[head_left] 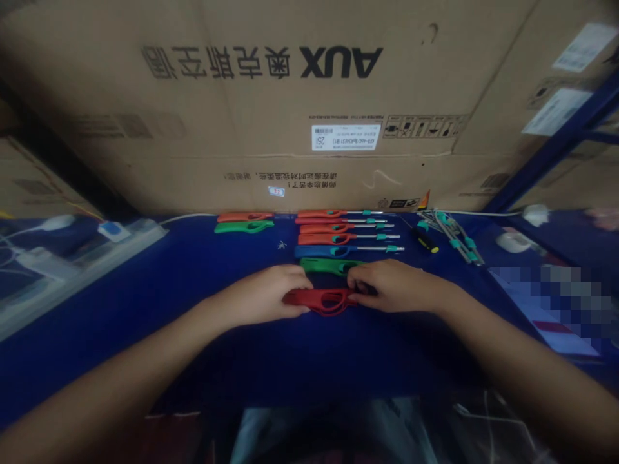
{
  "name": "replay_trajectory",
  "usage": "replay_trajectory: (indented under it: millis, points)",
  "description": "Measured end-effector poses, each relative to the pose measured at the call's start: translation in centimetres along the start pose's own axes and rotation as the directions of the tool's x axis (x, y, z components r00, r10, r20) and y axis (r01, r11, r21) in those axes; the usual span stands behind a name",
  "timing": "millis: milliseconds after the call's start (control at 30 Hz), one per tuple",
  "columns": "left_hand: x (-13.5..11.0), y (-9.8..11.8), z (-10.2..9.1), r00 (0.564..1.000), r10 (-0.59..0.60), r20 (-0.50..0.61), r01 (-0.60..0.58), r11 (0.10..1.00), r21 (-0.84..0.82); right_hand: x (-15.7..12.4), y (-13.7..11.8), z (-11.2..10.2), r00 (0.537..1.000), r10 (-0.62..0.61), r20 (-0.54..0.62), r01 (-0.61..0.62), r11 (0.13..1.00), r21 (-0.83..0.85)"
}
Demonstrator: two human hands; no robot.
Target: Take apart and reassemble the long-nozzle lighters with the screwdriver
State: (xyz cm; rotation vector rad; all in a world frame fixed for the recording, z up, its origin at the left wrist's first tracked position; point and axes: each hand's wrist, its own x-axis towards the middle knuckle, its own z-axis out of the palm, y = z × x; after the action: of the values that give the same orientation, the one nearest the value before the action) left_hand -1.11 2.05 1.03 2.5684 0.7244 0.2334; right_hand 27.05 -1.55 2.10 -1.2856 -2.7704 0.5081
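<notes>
Cardboard boxes (309, 96) wall off the back of a table covered in blue cloth (203, 277). Near its middle lies a red lighter handle (322, 300), flat on the cloth and held at both ends. The left hand (271, 294) curls its fingers over the left end, and the right hand (391, 287) pinches the right end, so both are closed on it. Just behind it sits a green lighter handle (329, 265), partly under the right fingertips. Farther back is a row of long-nosed lighters (348, 232) with metal tubes, with two more handles (244, 222) to the left. A screwdriver (426, 240) and a bundle of metal tubes (454, 243) lie to the right. The red handle looks like thin moulded plastic: probably light, stiff and somewhat smooth, with an open loop in the middle. The thicker ends seem the safest places to hold it, since squeezing the loop might flex it.
</notes>
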Motion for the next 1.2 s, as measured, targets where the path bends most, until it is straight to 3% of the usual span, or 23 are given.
replay_trajectory:
  millis: [233, 467, 600, 667, 733, 867, 933, 1033, 1100, 1200]
  points:
    - [0.1, 0.2, 0.0, 1.000, -0.010, -0.006, 0.010, 1.000, 0.020, -0.2, -0.6, -0.4, 0.998, 0.057, 0.002, -0.057, 0.998, -0.002]
    - [0.0, 0.3, 0.1, 0.999, -0.025, -0.020, 0.025, 1.000, 0.003, -0.2, -0.2, -0.2, 1.000, 0.007, 0.006, -0.007, 0.999, 0.035]
    - [-0.2, 0.6, -0.5, 0.995, -0.091, 0.033, 0.091, 0.996, 0.022, 0.0, -0.2, 0.1, 0.999, -0.042, 0.018, 0.041, 0.997, 0.065]
    - [-0.6, 0.7, -1.3, 0.988, -0.124, 0.091, 0.119, 0.991, 0.053, 0.3, -0.3, 0.3, 0.995, -0.084, -0.048, 0.087, 0.995, 0.055]
    - [-1.4, 0.3, -2.2, 0.978, -0.149, 0.143, 0.141, 0.988, 0.065, 0.7, -0.3, 0.8, 0.974, -0.116, -0.193, 0.122, 0.992, 0.015]
    - [-3.9, -2.5, -4.3, 0.926, -0.308, 0.216, 0.298, 0.951, 0.079, 1.7, 0.4, 2.0, 0.901, -0.119, -0.416, 0.088, 0.992, -0.093]
    - [-5.0, -4.8, -5.3, 0.849, -0.469, 0.242, 0.446, 0.883, 0.144, 2.1, 1.0, 2.6, 0.900, -0.097, -0.425, 0.047, 0.991, -0.128]
    - [-5.8, -8.3, -6.9, 0.773, -0.621, 0.129, 0.581, 0.775, 0.249, 2.5, 1.9, 3.3, 0.916, -0.056, -0.398, 0.004, 0.992, -0.130]
    - [-5.5, -10.1, -7.7, 0.786, -0.617, 0.043, 0.577, 0.757, 0.306, 2.5, 2.2, 3.5, 0.921, -0.036, -0.388, -0.001, 0.996, -0.093]
    - [-4.8, -12.1, -8.4, 0.845, -0.530, -0.062, 0.519, 0.789, 0.329, 2.4, 2.4, 3.4, 0.929, -0.003, -0.371, 0.000, 1.000, -0.007]
